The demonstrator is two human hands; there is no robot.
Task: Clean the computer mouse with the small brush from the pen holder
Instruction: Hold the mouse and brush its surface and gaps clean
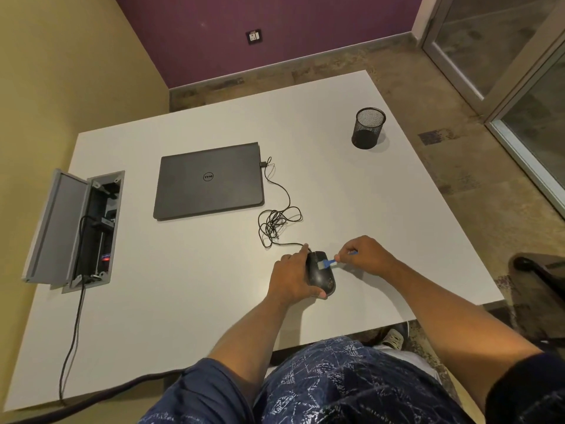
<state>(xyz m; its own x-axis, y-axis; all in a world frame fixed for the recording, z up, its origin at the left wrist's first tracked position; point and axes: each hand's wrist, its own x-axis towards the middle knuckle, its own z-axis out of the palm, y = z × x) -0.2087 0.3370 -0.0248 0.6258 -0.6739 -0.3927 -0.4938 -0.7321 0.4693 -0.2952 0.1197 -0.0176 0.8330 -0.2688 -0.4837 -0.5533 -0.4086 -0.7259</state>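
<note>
Near the counter's (214, 301) front edge the left hand (290, 278) wraps its fingers around the black wired mouse (321, 275) to steady it — the right hand (367, 255) pinches the small blue brush (328, 264), bristles on the mouse's top.

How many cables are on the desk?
2: the mouse cable coiled beside the laptop, and a power cable from the open socket box. Others may be hidden inside.
</note>
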